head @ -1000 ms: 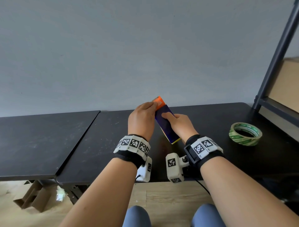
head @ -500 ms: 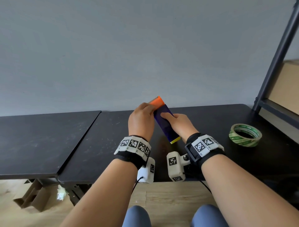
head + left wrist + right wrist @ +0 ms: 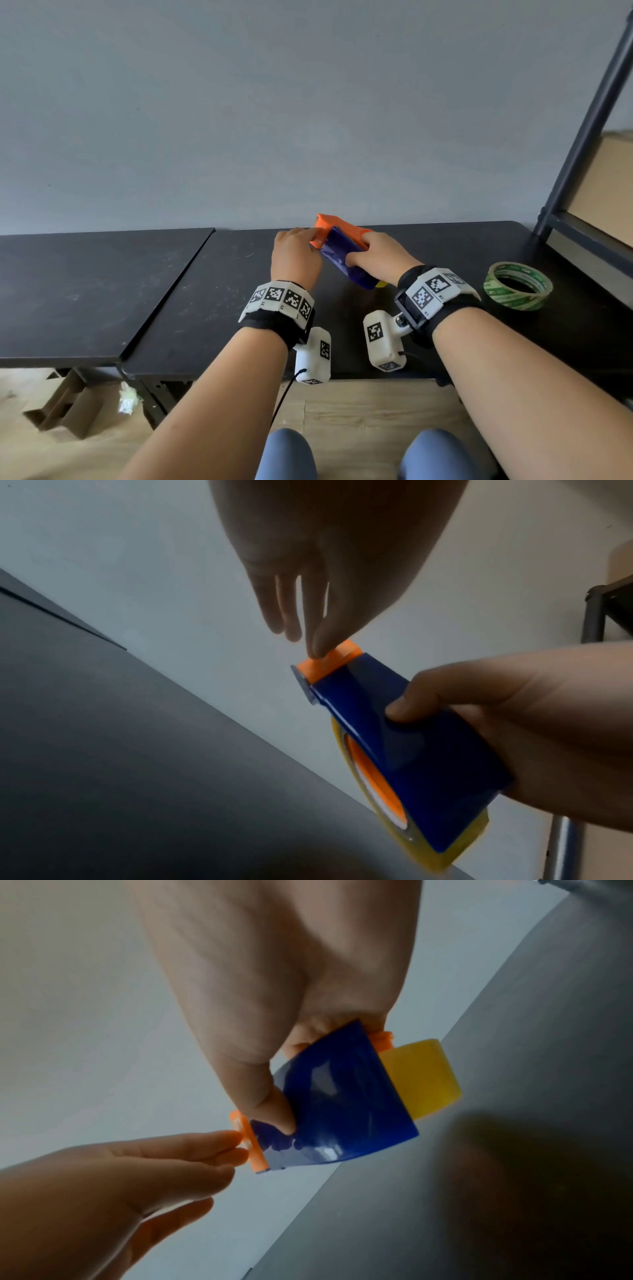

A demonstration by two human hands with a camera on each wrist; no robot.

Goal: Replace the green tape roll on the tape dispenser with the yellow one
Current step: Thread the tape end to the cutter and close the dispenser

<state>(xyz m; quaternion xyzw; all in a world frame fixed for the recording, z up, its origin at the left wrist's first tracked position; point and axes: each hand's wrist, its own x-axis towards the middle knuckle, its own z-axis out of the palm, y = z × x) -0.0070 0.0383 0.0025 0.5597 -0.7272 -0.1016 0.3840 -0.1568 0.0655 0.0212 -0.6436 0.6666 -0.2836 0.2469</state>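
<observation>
My right hand [image 3: 380,257] grips the blue tape dispenser [image 3: 342,257] above the black table [image 3: 212,308], thumb on its blue side [image 3: 335,1104]. A yellow tape roll [image 3: 421,1080] sits in the dispenser, and its edge shows at the lower end [image 3: 381,283] [image 3: 441,856]. The fingertips of my left hand [image 3: 296,253] touch the orange cutter end [image 3: 329,658] with straight fingers [image 3: 236,1137], the thumb apart below. The green tape roll [image 3: 517,286] lies flat on the table to the right, away from both hands.
A dark metal shelf post [image 3: 582,137] with a cardboard box [image 3: 606,185] stands at the far right. A second black table [image 3: 85,291] adjoins on the left. Cardboard pieces [image 3: 65,411] lie on the wooden floor below.
The dispenser has turned a little in my right hand, so more of its orange end shows. My left fingers stay on that end. The green roll has not moved.
</observation>
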